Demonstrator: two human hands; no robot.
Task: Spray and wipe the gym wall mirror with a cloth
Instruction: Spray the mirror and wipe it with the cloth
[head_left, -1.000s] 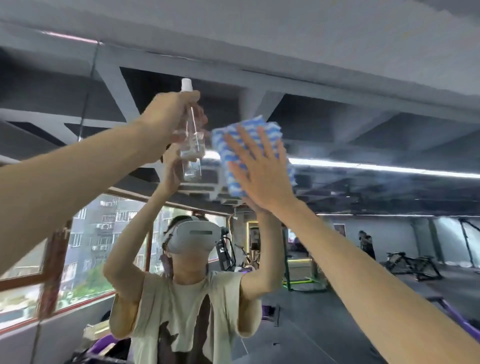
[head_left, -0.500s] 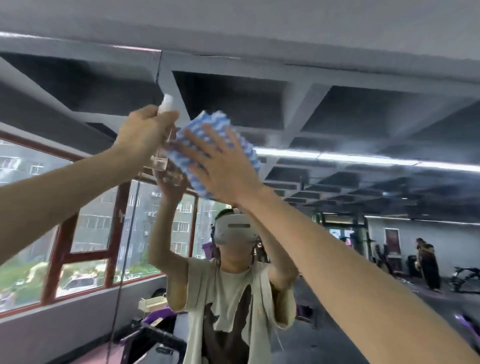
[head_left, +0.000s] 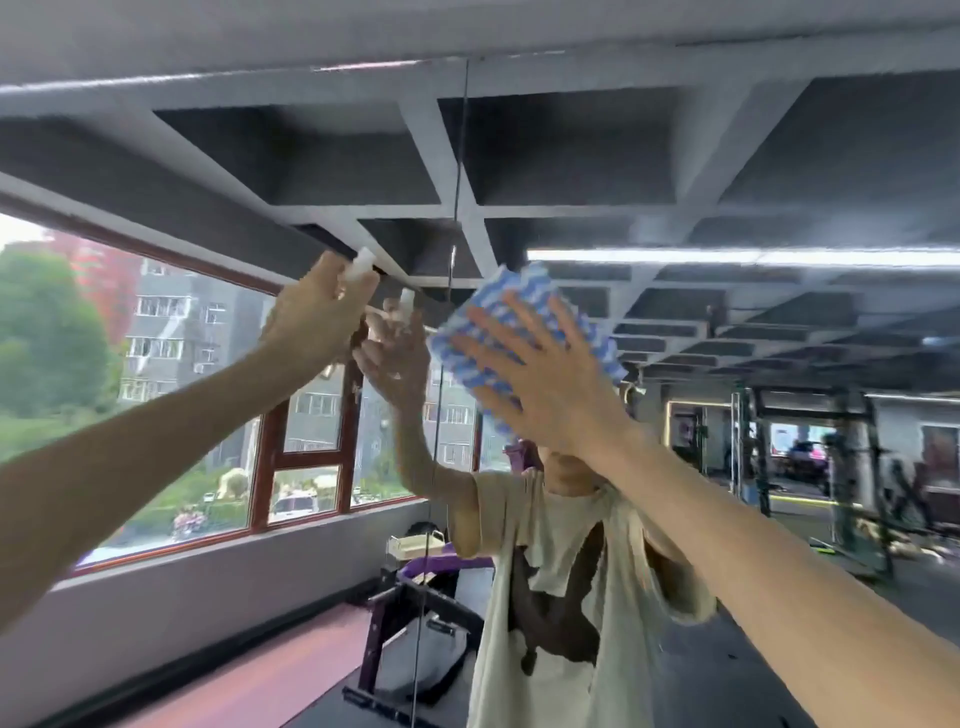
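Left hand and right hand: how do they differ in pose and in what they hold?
The left hand curls round the spray bottle; the right hand lies flat with spread fingers. The left hand is apart from the mirror; the right hand presses the cloth against it. Both are raised high.

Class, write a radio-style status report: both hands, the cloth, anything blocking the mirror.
Left hand grips spray bottle, raised. Right hand flat, pressing blue-white cloth on mirror. Nothing seen in the way.

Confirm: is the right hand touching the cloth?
Touching. The head view shows the right hand spread flat on the blue-and-white cloth, fingers straight.
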